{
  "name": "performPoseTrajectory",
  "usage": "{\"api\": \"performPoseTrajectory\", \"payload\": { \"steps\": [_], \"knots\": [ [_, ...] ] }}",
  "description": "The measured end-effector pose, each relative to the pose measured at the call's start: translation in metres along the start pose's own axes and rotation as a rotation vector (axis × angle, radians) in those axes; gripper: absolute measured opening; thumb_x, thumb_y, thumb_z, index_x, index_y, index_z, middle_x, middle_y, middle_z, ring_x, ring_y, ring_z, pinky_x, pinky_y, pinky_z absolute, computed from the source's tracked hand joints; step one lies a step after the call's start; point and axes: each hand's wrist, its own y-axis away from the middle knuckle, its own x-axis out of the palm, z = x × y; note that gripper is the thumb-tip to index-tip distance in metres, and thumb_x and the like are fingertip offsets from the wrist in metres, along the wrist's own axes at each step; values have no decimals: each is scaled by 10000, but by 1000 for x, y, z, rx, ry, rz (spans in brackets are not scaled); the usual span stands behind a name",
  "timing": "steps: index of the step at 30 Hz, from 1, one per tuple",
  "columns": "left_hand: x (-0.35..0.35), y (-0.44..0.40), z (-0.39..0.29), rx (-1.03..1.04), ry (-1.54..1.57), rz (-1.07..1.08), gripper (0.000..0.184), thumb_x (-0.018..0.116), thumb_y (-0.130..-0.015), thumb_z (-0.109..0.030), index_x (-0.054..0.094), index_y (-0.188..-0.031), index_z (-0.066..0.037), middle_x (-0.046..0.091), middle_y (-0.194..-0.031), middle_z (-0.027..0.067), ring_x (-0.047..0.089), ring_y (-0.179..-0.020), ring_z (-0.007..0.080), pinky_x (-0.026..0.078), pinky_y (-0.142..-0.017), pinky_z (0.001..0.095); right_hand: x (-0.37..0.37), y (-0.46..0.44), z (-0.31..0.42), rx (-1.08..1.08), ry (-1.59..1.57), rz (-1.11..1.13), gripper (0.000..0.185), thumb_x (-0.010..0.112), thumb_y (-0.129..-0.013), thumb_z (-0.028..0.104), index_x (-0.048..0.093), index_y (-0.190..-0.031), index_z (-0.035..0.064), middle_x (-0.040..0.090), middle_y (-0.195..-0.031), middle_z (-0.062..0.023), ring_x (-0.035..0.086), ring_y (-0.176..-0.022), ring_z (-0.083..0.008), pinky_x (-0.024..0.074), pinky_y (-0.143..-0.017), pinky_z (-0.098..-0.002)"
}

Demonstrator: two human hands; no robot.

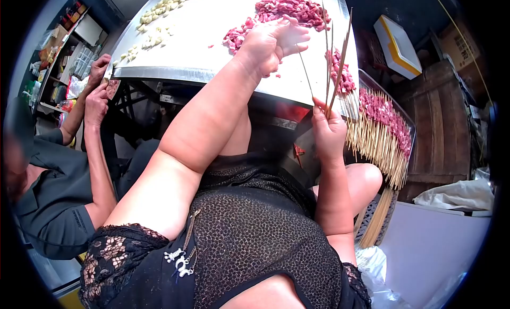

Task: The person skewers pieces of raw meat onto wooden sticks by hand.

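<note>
The left hand (273, 43) is over the white table (202, 59), fingers extended and parted, just beside the pile of raw meat (292, 10) that lies on the table. At the table's near edge, the right hand (329, 131) grasps several thin skewers (346, 35), points upward. Meat-threaded skewers (387, 117) lie in rows right of the table; a co-worker's hands (97, 104) are at the table's left corner

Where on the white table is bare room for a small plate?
White table lies mostly bare between the pale pieces and meat pile, down to the near edge. Crowded: the right corner, with skewered meat and the right hand holding sticks.
</note>
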Motion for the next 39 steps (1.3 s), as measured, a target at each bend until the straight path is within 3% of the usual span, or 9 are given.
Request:
{"api": "performPoseTrajectory", "payload": {
  "steps": [16,19,25,29,30,33,35,37,39],
  "knots": [
    [12,12,18,-272,-153,300,225,453,-937,-145,523,-1082,13,619,-1022,170,612,-986,266,517,-839,417,8,-9,7,91,-330,24,258,517,-909,83,536,-1152,-2,408,-593,61,312,-429,-13,251,-376,-161],
    [15,16,14,-329,-369,279,258,517,-912,-178,556,-1088,7,629,-990,124,625,-925,212,514,-817,340,3,-10,5,76,-377,31,253,499,-911,64,531,-1149,-16,425,-624,61,347,-460,-12,268,-409,-155],
    [-42,-30,-36,351,-1267,-161,233,618,-819,-129,648,-1018,-12,671,-863,77,608,-730,108,485,-649,239,1,-7,10,60,-279,-6,244,497,-913,66,532,-1142,-12,419,-626,69,347,-461,-5,263,-409,-151],
    [-75,-39,-41,274,-1777,-190,232,644,-772,-133,674,-986,-47,677,-814,114,630,-676,143,494,-629,269,0,-4,10,94,-244,-33,236,511,-916,89,540,-1133,0,400,-600,72,318,-445,-1,246,-389,-150],
    [-64,-30,-41,80,-1779,-232,249,657,-745,-150,680,-982,-78,667,-795,137,639,-672,190,504,-648,316,0,-5,10,95,-246,-36,236,511,-916,89,540,-1133,0,400,-600,72,318,-445,-1,246,-389,-150],
    [-60,-29,-42,191,-1855,-322,226,655,-748,-160,682,-966,-109,662,-776,129,635,-653,196,506,-650,332,2,-6,9,92,-259,-28,240,510,-915,86,541,-1137,1,402,-600,73,319,-450,-1,247,-390,-150],
    [-51,-24,-40,195,-1795,-309,219,628,-809,-171,655,-993,-56,668,-823,121,640,-687,178,514,-631,290,4,-4,8,120,-230,-14,241,511,-913,82,546,-1137,0,408,-603,74,317,-452,0,246,-390,-151],
    [-39,-18,-33,223,-771,-220,224,576,-883,-190,622,-999,-4,663,-888,124,641,-734,169,520,-616,245,3,-4,9,149,-251,5,239,509,-907,71,550,-1130,-1,446,-644,82,362,-492,4,270,-442,-141],
    [-30,-12,-28,99,-618,-186,239,485,-938,-160,552,-1052,40,636,-971,157,645,-797,188,552,-668,259,2,-4,3,147,-253,84,236,520,-904,76,560,-1123,-3,463,-654,78,365,-498,4,269,-442,-142]
  ]
}}
